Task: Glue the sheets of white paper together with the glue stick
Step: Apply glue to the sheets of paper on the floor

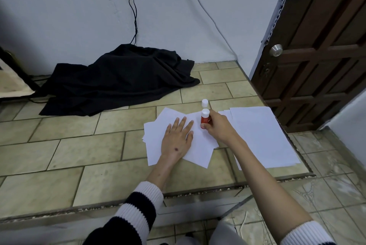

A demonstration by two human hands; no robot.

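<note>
- Two paper piles on the tiled floor: a fanned pile under the hands and a squarer stack just to its right; sheets in each cannot be counted.
- One glue stick, red with a white end, upright on the fanned pile; one white cap stands just behind it.
- Left hand lies flat, fingers spread, pressing the pile.
- Right hand wraps the glue stick, thumb at its base.
</note>
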